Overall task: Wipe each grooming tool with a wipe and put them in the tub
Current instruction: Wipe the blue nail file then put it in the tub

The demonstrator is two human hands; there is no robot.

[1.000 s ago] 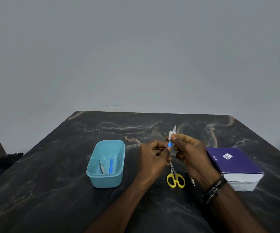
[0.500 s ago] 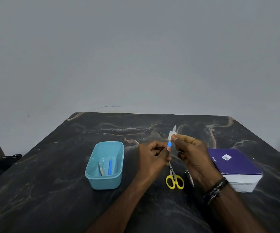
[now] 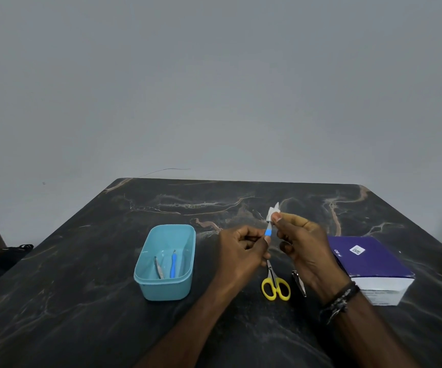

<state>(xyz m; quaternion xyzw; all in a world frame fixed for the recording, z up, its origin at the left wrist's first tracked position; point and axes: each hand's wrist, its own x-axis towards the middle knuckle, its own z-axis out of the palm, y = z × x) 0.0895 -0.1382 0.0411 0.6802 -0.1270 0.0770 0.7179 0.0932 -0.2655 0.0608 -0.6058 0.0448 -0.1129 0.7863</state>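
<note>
We hold a small blue-handled tool (image 3: 268, 231) upright above a dark marbled table (image 3: 81, 301). Our left hand (image 3: 241, 251) pinches its lower end, fingers curled. Our right hand (image 3: 303, 247) pinches a white wipe (image 3: 273, 212) around the tool's upper end. Just below our hands lie yellow-handled scissors (image 3: 275, 284) and a metal nail clipper (image 3: 299, 282). Left of our left hand sits a light blue tub (image 3: 166, 288) holding tweezers (image 3: 158, 267) and another blue tool (image 3: 172, 265). A purple box (image 3: 368, 261) rests right of our right wrist.
</note>
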